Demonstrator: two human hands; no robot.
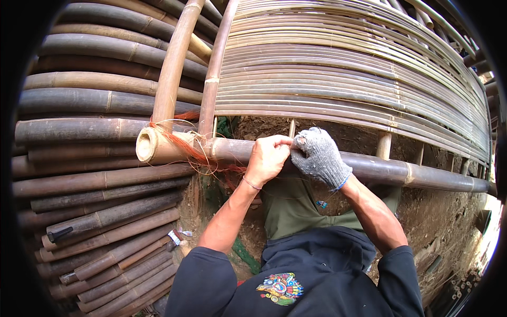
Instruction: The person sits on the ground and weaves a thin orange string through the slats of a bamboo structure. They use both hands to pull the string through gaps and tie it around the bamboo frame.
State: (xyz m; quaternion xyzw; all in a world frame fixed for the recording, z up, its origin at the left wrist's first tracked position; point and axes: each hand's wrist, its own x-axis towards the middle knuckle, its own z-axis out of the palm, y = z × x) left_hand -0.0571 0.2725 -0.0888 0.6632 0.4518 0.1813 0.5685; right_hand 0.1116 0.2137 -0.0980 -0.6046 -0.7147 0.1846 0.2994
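My bare left hand [268,159] and gloved right hand [321,158] meet over the dark bamboo pole [377,170], fingers curled; I can't tell what they grip. Beyond the pole lies the slatted panel [317,79].

The one view looked from the wearer's head steeply down past the dark shirt [327,274], which lay nearest at the lower edge, toward the left hand [268,160] and right hand [321,158] at close range near the middle. It faced ahead over the slatted bamboo panel [338,66], farther off at the top. The wide fisheye lens bowed the stacked bamboo poles [79,100] on the left and blackened the corners.
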